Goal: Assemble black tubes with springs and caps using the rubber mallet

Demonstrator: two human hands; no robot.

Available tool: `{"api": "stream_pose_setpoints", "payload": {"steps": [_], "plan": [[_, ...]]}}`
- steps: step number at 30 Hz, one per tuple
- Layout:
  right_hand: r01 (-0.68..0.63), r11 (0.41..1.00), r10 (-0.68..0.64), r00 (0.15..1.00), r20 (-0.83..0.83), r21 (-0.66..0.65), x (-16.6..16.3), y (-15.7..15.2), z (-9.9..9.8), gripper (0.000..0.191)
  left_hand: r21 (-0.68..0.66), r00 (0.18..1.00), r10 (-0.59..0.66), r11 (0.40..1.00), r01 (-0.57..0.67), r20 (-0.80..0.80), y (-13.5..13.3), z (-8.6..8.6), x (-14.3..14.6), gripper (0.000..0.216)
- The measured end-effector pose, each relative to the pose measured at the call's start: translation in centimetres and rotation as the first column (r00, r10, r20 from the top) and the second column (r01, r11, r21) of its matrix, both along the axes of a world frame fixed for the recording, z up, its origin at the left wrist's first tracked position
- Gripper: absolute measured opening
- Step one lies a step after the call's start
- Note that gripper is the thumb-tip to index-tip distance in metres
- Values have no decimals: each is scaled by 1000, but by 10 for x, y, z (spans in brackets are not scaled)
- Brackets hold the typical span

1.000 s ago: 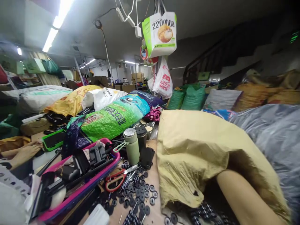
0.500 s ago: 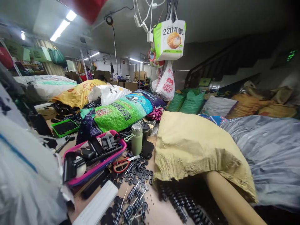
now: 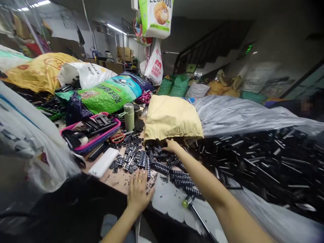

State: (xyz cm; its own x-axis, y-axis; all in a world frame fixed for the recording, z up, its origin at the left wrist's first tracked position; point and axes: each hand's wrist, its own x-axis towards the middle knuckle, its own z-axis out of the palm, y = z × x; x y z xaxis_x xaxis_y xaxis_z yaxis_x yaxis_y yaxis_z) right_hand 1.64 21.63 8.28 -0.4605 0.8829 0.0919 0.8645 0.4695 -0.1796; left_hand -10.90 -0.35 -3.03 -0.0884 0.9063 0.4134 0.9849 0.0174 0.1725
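My left hand [image 3: 138, 192] lies on the table's front edge, fingers stretched out, just below black ribbed rods [image 3: 142, 159] and loose black discs. At the mouth of the yellow sack [image 3: 174, 113] is my right hand [image 3: 172, 145], thumb and a finger apart. It touches a heap of black ribbed rods [image 3: 182, 178] in front of the sack; nothing held shows in it. The sack lies on its side, its mouth towards me. A hammer-like tool with a yellow-green end [image 3: 186, 203] and metal shaft lies near the table's front edge.
Left stand a pink-rimmed basket [image 3: 117, 125] of black parts, a green flask [image 3: 129, 118], red-handled scissors [image 3: 118, 137] and a white box [image 3: 103, 162]. Several full sacks, including a green one [image 3: 101, 98], line the back. To the right, grey sheeting [image 3: 235, 113] borders a pile of black parts [image 3: 253, 158].
My right arm has come back from under the yellow sack, so the hand shows at its mouth. My left hand has come into view on the table. The view has shifted right and down.
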Motion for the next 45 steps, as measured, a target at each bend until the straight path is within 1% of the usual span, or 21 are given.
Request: {"api": "stream_pose_setpoints", "payload": {"steps": [3,5,8,10,12,14,16,17,19,25,27,29,31,32,34,36,37,39,41,43,45], "plan": [[54,998,-54,998,30,-27,30,-19,2,51,0,1000,-9,1000,9,8,-1,4,2,56],[88,996,-88,996,23,-4,54,-37,7,59,-8,1000,14,1000,-14,28,3,12,4,51],[99,991,-97,995,-22,88,96,-86,6,57,-57,994,85,995,-81,67,21,31,7,44],[82,985,-78,996,-31,150,121,-133,-8,42,-155,987,145,979,-133,69,41,45,10,42],[126,976,-131,991,16,179,142,-183,-32,30,-295,979,202,938,-181,42,59,55,13,37],[106,969,-125,989,74,221,158,-223,-57,26,-363,976,218,911,-194,23,73,59,17,32],[43,966,-72,992,104,256,169,-243,-75,30,-377,977,211,906,-191,12,80,58,22,31],[13,964,-46,992,118,266,174,-245,-80,32,-385,978,206,903,-189,4,82,57,24,32],[-10,960,-32,989,147,279,183,-235,-81,31,-406,982,189,897,-176,-10,83,56,27,33],[156,929,-231,953,195,337,227,-181,-64,29,-419,991,132,900,-121,-2,78,58,22,41],[177,919,-256,947,193,351,240,-166,-58,28,-401,989,131,911,-93,69,72,58,18,37],[189,909,-276,941,197,370,247,-149,-53,28,-361,969,128,932,-45,210,66,57,16,35],[204,900,-298,933,202,386,248,-130,-48,28,-302,909,124,953,2,398,61,56,19,36],[208,897,-305,930,206,390,246,-120,-46,27,-278,855,128,960,20,503,60,56,22,37],[203,900,-302,929,215,386,242,-100,-42,23,-257,690,152,965,52,708,56,58,31,40],[188,906,-284,934,216,379,238,-86,-38,22,-262,490,173,958,117,855,51,62,41,42],[179,908,-273,939,211,379,236,-83,-36,23,-262,399,182,953,156,899,48,64,45,42],[165,907,-254,948,193,387,235,-82,-31,24,-252,261,190,941,227,946,41,68,53,45],[154,906,-237,957,170,394,235,-91,-26,26,-225,156,187,934,279,970,34,72,61,45],[145,905,-221,964,151,399,232,-107,-22,30,-181,65,170,930,321,983,30,74,71,39],[114,919,-141,989,43,377,225,-127,-18,30,-151,-7,164,922,357,986,29,77,82,31]]}}
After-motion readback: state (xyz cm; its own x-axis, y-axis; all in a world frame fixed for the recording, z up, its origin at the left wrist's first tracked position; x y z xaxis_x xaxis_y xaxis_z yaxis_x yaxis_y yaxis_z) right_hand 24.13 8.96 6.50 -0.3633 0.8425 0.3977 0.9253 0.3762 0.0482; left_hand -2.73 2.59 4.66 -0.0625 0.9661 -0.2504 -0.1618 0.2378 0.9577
